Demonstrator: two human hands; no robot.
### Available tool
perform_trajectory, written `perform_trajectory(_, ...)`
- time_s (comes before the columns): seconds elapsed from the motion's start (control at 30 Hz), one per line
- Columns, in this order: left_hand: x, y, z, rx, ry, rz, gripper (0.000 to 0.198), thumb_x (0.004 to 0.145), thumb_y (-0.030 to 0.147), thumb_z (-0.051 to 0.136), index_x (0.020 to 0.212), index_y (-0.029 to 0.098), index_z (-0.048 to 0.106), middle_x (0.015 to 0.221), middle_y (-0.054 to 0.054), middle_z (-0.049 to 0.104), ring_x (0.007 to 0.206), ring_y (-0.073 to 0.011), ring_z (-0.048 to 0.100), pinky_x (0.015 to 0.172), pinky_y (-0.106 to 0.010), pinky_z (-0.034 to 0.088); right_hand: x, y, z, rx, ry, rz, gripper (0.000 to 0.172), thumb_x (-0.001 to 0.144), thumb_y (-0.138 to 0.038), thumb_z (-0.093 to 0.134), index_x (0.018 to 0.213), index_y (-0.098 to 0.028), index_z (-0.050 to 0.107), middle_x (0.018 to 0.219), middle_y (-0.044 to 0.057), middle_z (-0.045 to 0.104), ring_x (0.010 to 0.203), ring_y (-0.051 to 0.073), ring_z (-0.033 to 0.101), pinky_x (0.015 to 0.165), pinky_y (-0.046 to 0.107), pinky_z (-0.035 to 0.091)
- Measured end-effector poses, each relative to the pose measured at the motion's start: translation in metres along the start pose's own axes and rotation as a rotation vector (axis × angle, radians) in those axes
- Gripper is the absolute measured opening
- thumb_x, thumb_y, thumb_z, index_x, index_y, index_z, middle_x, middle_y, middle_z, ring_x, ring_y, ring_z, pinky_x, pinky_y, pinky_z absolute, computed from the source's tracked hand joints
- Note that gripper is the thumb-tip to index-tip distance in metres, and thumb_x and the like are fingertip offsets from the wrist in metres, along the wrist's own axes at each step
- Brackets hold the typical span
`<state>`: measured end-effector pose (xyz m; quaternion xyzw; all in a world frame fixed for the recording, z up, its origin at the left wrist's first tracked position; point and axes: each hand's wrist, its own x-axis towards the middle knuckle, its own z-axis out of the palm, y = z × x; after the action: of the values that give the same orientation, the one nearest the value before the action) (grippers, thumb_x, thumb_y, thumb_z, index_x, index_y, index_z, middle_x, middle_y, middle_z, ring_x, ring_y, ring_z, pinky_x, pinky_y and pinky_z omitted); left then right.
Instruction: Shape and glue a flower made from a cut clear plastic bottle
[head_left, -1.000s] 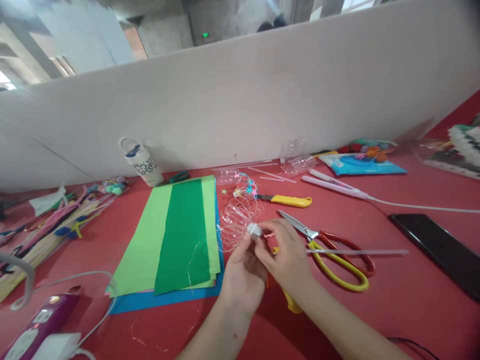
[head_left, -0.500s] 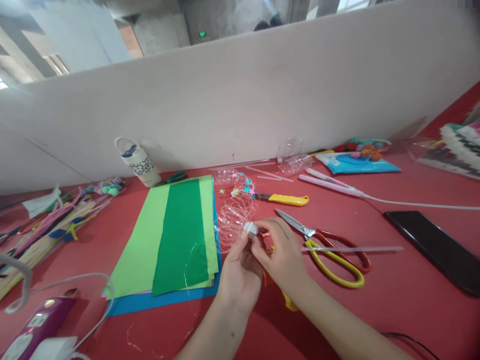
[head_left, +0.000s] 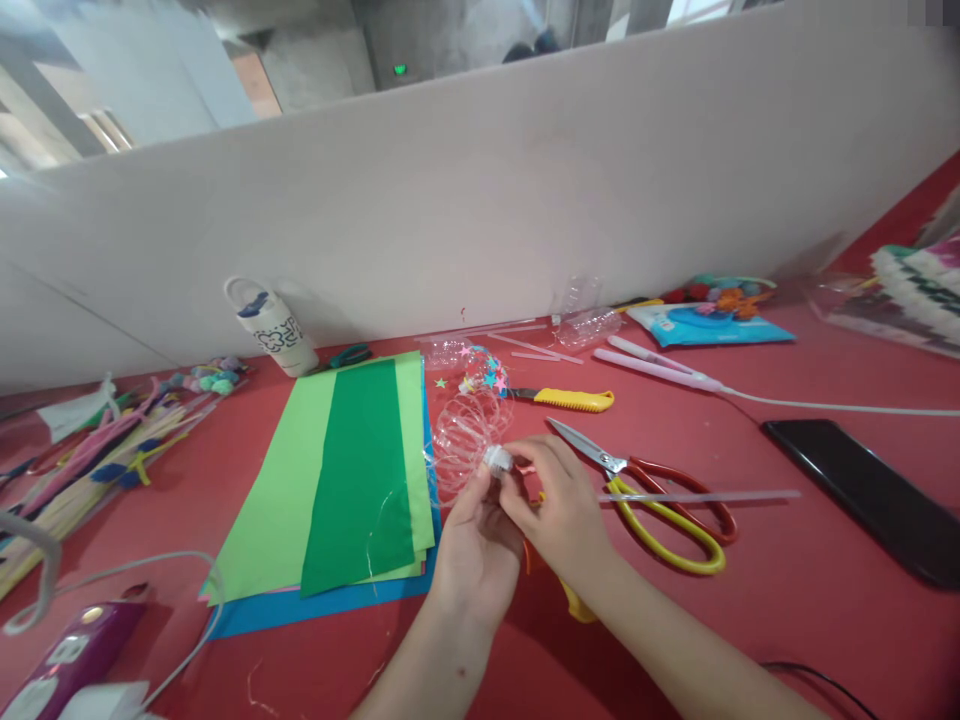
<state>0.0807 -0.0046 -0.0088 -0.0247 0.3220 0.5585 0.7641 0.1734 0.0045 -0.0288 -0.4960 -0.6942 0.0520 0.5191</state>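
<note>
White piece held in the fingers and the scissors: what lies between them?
In the head view, the right hand lies between the white piece and the scissors.

On desk (head_left: 780,590): paper stack (head_left: 356,480) L of L hand (head_left: 480,565); scissors (head_left: 616,464) R of R hand (head_left: 562,510), phone (head_left: 862,500) farther R; cutter (head_left: 574,400) behind scissors.

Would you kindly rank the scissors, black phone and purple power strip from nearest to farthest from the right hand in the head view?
1. Scissors, just right of the right hand.
2. Black phone, farther right.
3. Purple power strip, at the lower left.
</note>
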Motion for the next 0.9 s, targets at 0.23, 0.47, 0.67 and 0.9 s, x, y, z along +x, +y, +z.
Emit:
perform_trajectory(0.23, -0.0004, -0.0005, 0.0005, -0.010, -0.005, 0.009, 0.019, 0.088, 0.013, 0.049, 0.087, 0.009, 0.068, 0.078, -0.005, 0.069, 0.070, -0.0102, 0.065, 0.066, -0.018, 0.053, 0.0005, -0.0010, 0.0000, 0.007, 0.001, 0.015, 0.022, 0.075, -0.010, 0.052, 0.094, -0.021, 0.054, 0.086, 0.005, 0.060, 0.081, 0.020, 0.057, 0.071, 0.035, 0.049)
perform_trajectory(0.47, -0.0020, 0.0001, 0.0019, -0.008, 0.008, -0.017, 0.021, 0.088, 0.013, 0.048, 0.085, 0.009, 0.068, 0.078, -0.006, 0.069, 0.069, -0.0104, 0.065, 0.065, -0.018, 0.052, 0.0007, -0.0001, -0.0006, 0.005, -0.012, 0.029, 0.020, 0.073, -0.009, 0.052, 0.090, -0.019, 0.054, 0.084, 0.005, 0.059, 0.080, 0.020, 0.056, 0.071, 0.034, 0.048)
perform_trajectory(0.67, -0.0027, -0.0007, 0.0025, -0.001, 0.003, -0.012, 0.021, 0.089, 0.013, 0.048, 0.086, 0.008, 0.068, 0.077, -0.006, 0.070, 0.069, -0.0113, 0.066, 0.064, -0.020, 0.053, 0.0011, -0.0003, -0.0013, 0.007, -0.020, 0.023, 0.023, 0.074, -0.009, 0.052, 0.095, -0.020, 0.053, 0.083, 0.004, 0.058, 0.078, 0.019, 0.054, 0.070, 0.034, 0.047)
perform_trajectory(0.9, -0.0017, -0.0009, 0.0014, -0.013, 0.012, -0.026, 0.021, 0.089, 0.014, 0.047, 0.085, 0.008, 0.066, 0.077, -0.006, 0.069, 0.068, -0.0116, 0.066, 0.063, -0.020, 0.053, -0.0005, -0.0002, -0.0005, -0.012, 0.015, -0.019, 0.019, 0.075, -0.010, 0.053, 0.091, -0.020, 0.053, 0.083, 0.004, 0.058, 0.080, 0.020, 0.054, 0.072, 0.035, 0.046)
